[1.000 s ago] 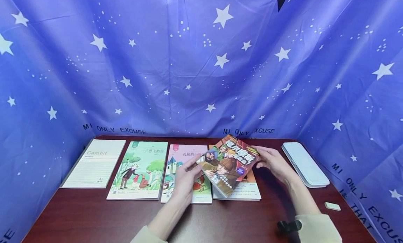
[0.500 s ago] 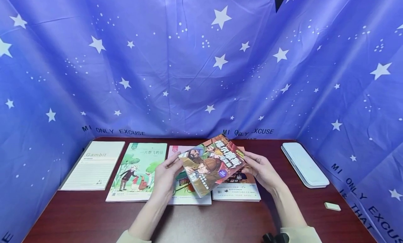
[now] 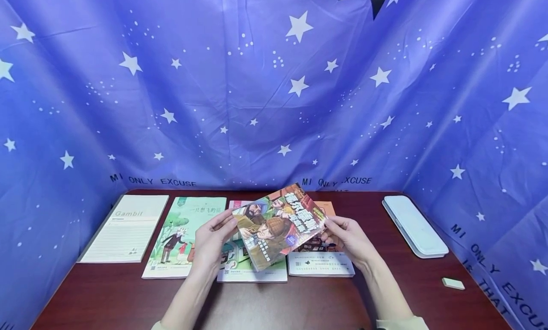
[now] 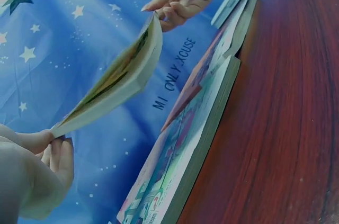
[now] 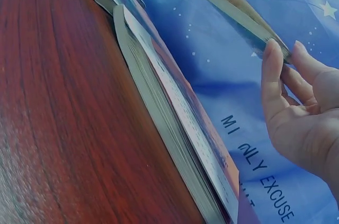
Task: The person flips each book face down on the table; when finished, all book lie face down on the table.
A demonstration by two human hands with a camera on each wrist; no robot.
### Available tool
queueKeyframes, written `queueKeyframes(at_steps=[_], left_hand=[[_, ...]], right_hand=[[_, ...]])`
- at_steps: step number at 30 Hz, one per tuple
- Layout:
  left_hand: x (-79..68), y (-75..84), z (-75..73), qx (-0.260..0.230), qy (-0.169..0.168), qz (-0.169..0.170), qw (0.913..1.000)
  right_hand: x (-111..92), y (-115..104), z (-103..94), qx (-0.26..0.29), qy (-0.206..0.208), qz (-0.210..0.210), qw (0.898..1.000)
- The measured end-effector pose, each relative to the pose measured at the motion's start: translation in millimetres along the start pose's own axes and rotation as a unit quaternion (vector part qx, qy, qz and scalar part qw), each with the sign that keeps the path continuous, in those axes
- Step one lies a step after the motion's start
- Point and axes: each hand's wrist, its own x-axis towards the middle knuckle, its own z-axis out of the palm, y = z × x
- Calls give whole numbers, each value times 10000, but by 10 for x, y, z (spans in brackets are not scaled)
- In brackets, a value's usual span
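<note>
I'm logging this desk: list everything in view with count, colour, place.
Illustrated paperback book: 1, brown-red, between hands
Lined paper notebook: 1, white, far left
Tree-picture book: 1, green, beside notebook
Partly hidden book: 1, pink, centre
Two-tone book: 1, orange-white, right of centre
Flat oblong case: 1, white, right
Small block: 1, white, near case
Wooden table: 1, dark red, below
Star-printed cloth: 1, blue, behind, both sides
Left hand: 1, bare, on paperback's left corner
Right hand: 1, bare, opposite corner
Sleeves: 2, cream, bottom
</note>
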Motion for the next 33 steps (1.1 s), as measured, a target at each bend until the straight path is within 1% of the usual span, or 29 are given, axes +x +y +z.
queueKeyframes(at_steps=[4,6,9,11,15,19,24,27,33], left_hand=[[-14,12,-15,387,86,152,9991],[-19,33,-28,591,161,252,9978],[-23,73,-46,833,183,376,9956],[-29,102,-50,893,135,427,9950],[-60,140,-47,966,52,405,9945],[-83,144,-42,795,-28,378,9961],[-98,153,-46,485,-193,532,9972],[-110,167,-45,342,-265,584,9974],[-129,193,-30,95,-321,589,9977]], right_hand=[[-6,-9,24,-36,66,-116,9999],[0,-24,47,-56,99,-132,9998],[7,-46,81,-8,167,-143,9998],[8,-56,97,45,221,-140,9996],[-1,-54,107,143,280,-231,9992],[-6,-51,108,285,215,-476,9982],[2,-72,129,333,117,-719,9968],[-1,-80,138,312,108,-782,9964],[-15,-91,147,481,116,-844,9952]])
